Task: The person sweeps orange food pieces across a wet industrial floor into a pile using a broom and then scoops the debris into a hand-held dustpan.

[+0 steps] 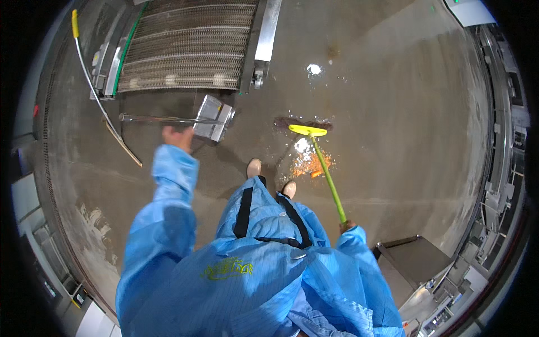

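My right hand is closed around the top of a green broom handle. Its yellow head rests on the wet grey floor ahead of my feet. Orange and white scraps lie beside the handle, just behind the head. My left hand is stretched forward and blurred. It sits just below the long metal rod of a steel dustpan. Whether it grips the rod is unclear. I wear a blue coat.
A mesh conveyor belt ends right behind the dustpan. A long tool with a yellow grip lies at the left. A white patch marks the floor farther out. A steel box stands at my right, with machinery along the right wall.
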`<action>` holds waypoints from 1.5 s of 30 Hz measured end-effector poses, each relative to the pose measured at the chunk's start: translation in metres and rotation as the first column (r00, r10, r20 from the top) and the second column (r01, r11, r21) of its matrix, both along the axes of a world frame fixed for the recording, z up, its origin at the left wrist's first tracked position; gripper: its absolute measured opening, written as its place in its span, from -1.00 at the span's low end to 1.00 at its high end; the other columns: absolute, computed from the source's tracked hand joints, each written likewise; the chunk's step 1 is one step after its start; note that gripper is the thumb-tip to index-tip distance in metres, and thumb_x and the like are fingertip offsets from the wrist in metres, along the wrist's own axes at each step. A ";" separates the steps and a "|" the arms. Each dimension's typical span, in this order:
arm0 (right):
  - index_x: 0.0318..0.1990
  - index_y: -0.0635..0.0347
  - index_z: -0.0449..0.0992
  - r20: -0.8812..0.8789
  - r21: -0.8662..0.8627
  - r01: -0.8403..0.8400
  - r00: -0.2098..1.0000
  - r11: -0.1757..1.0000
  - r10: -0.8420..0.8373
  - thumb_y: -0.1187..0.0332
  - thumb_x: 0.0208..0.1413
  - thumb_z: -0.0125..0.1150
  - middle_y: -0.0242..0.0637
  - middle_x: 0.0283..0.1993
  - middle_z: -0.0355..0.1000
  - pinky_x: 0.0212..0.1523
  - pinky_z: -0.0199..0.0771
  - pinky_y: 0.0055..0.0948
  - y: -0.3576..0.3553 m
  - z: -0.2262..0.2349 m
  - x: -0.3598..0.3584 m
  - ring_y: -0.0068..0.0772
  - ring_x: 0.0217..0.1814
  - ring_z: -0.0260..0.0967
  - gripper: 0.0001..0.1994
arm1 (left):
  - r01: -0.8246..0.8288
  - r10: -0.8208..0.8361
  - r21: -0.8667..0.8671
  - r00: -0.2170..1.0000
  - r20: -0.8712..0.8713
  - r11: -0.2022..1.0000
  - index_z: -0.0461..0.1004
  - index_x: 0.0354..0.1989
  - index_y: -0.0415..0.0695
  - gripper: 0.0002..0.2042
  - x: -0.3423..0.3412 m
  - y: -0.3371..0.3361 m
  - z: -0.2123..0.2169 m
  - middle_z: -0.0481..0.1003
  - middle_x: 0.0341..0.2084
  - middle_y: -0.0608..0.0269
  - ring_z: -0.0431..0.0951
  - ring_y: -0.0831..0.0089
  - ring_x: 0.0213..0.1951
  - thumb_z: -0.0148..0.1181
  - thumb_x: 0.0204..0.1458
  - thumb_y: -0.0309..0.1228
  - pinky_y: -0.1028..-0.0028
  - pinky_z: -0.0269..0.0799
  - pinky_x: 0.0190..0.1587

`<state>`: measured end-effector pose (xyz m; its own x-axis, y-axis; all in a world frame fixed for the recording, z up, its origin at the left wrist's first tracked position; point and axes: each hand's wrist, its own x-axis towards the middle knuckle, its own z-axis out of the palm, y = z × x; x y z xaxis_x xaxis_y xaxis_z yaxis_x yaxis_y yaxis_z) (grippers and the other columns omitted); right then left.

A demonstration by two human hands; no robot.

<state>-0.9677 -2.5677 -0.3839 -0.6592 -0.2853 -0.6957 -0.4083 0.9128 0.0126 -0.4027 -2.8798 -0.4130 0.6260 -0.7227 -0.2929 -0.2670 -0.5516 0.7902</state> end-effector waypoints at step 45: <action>-0.43 -0.08 0.19 0.477 -0.084 -0.177 0.857 0.981 0.196 0.09 -0.11 0.01 -0.44 -0.71 0.10 -0.71 -0.03 -0.46 0.118 -0.039 -0.281 -0.51 -0.73 0.02 -0.78 | -0.813 0.806 -0.047 0.582 -0.103 0.581 0.40 -0.42 -0.19 -0.65 -0.125 0.540 0.152 0.39 -0.48 0.20 0.39 0.41 -0.60 -0.02 -0.06 -0.09 0.52 0.34 -0.63</action>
